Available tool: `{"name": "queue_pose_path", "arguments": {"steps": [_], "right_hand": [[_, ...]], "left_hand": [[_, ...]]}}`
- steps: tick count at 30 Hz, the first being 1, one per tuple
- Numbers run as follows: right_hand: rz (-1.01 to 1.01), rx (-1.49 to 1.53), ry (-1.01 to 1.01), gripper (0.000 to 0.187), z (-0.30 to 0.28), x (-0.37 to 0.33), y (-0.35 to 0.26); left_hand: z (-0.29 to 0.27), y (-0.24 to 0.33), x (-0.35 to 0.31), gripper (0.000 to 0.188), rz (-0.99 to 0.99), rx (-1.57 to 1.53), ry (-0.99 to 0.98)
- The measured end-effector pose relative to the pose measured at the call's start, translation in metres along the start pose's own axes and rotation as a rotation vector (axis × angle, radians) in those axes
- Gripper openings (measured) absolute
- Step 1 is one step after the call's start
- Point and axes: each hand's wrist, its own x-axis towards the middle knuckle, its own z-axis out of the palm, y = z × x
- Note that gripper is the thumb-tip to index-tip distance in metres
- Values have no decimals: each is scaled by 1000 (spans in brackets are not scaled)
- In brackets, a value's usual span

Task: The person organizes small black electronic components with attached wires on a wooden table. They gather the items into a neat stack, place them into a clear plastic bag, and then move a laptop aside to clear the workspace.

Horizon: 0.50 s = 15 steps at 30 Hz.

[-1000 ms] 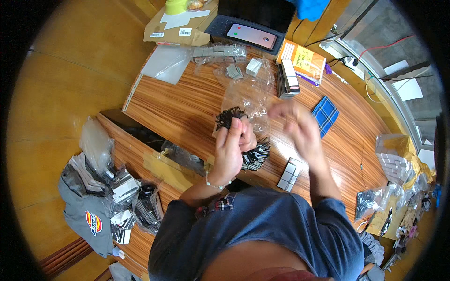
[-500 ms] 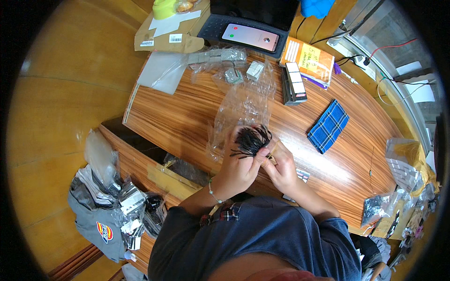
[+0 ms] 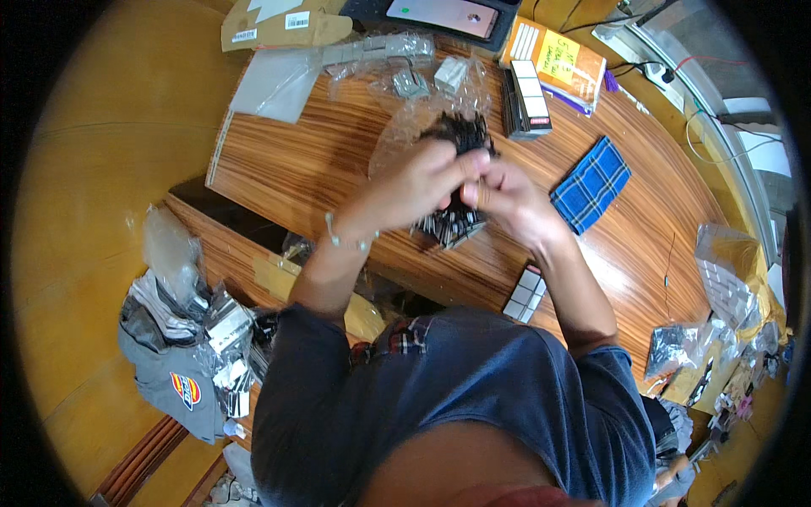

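L hand (image 3: 435,179): fingers curled, gripping mid-section of corded tag bundle (image 3: 460,131); slight motion blur. R hand (image 3: 511,203): thumb & fingers closed on same section, R side, fingertips next to L hand's. Bundle location: betw. both hands, above tabletop (image 3: 279,177), nr. center of view; blk cords fan out at upper end, blk/wht tags at lower end. Exact finger/cord contact hidden.

Surroundings: clear plastic bag (image 3: 390,139) behind bundle, toward upper L. Blue plaid cloth (image 3: 591,184) flat, R of R hand. Blk/wht label stack (image 3: 530,97) beyond hands, beside orange notebook (image 3: 562,72). Wht-paneled card (image 3: 525,294) nr. table edge, below R wrist. Beaded bracelet (image 3: 346,238) on L wrist.
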Motion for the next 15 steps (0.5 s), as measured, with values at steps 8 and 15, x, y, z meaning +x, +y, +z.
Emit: {"name": "queue_pose_path", "arguments": {"steps": [8, 15], "right_hand": [[-109, 24, 89, 26, 6, 3, 8], [-153, -330, 130, 29, 11, -1, 12]], "left_hand": [[4, 15, 1, 33, -65, -635, 48], [7, -6, -9, 18, 352, -997, 372]]}}
